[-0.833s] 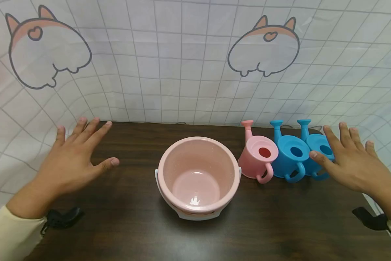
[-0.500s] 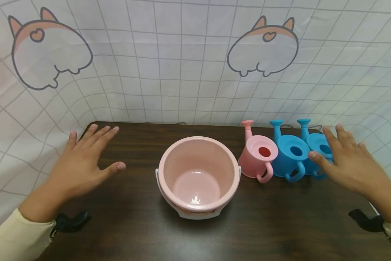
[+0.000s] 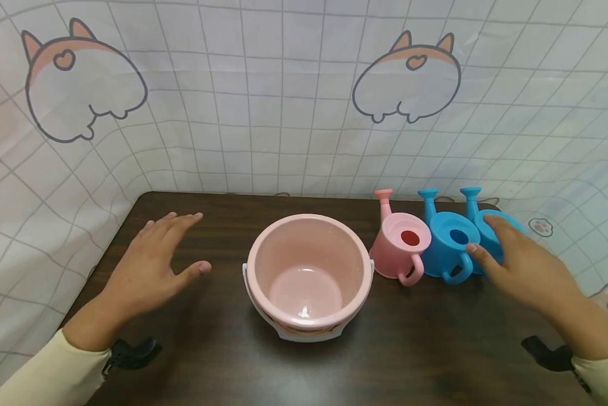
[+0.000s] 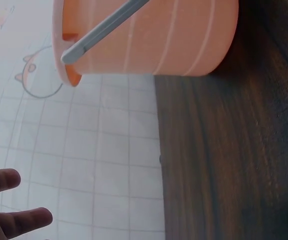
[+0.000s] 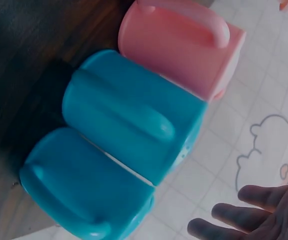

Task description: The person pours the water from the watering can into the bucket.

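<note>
At the right edge: our right hand (image 3: 524,270) hovers open over the outer blue watering can (image 3: 492,239).
Risk: we might topple the touching middle blue can (image 3: 448,248).
Left hand (image 3: 149,268): open, idle beside the pink bucket (image 3: 309,270).

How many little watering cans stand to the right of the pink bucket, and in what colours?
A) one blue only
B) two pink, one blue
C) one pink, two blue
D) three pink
C: beside the pink bucket stand a pink watering can and two blue watering cans.
</note>
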`<state>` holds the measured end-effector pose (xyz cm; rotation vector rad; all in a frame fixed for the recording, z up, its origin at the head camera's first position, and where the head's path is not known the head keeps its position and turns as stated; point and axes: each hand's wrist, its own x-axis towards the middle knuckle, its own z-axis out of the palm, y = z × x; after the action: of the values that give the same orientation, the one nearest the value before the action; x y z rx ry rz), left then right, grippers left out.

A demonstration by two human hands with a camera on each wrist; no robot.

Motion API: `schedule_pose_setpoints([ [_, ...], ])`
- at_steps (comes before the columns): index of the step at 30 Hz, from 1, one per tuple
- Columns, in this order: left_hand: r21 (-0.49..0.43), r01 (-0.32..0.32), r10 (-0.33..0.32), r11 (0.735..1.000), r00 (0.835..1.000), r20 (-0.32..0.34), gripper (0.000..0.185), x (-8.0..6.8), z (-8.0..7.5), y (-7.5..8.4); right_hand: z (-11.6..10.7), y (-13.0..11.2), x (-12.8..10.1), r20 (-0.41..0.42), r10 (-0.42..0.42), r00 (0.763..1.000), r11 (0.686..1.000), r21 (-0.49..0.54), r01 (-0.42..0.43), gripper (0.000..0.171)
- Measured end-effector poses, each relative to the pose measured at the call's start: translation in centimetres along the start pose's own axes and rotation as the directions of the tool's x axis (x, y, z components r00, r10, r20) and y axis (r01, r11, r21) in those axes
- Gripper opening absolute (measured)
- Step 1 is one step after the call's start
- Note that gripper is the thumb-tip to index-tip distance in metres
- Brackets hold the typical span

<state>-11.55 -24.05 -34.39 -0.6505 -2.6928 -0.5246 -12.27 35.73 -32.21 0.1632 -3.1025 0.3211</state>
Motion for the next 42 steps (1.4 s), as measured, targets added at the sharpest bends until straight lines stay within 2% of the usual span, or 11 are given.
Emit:
schedule_pose_setpoints([
  [6,-0.065,-0.038,0.037,0.997,0.999,-0.026,0.080,-0.1,0.7,0.4,0.6,-0.3,-0.3,-0.029,-0.015,0.999,1.000,0.026,0.015,0.083],
  [14,-0.158,-0.058,0.059,0.986,0.998,0.000,0.078,0.1,1.5,1.1,1.2,-1.1,-0.6,-0.059,-0.046,0.997,0.998,0.032,0.048,0.077],
  [23,-0.217,-0.077,0.085,0.973,0.996,0.025,0.078,0.8,2.6,1.6,2.0,-1.5,-0.7,-0.064,-0.021,0.998,0.999,0.034,0.023,0.075],
  [29,-0.243,-0.112,0.116,0.964,0.993,0.005,0.076,1.0,3.2,2.1,2.4,-1.8,-0.8,-0.050,-0.009,0.999,0.998,0.055,0.011,0.075],
  [34,-0.285,-0.145,0.147,0.948,0.989,-0.014,0.075,1.2,3.6,2.5,2.7,-2.0,-1.0,-0.080,-0.034,0.996,0.995,0.091,0.041,0.069],
  [42,-0.338,-0.136,0.149,0.931,0.989,0.012,0.080,1.3,4.4,3.3,3.4,-2.9,-1.1,-0.102,-0.040,0.994,0.988,0.143,0.054,0.064],
])
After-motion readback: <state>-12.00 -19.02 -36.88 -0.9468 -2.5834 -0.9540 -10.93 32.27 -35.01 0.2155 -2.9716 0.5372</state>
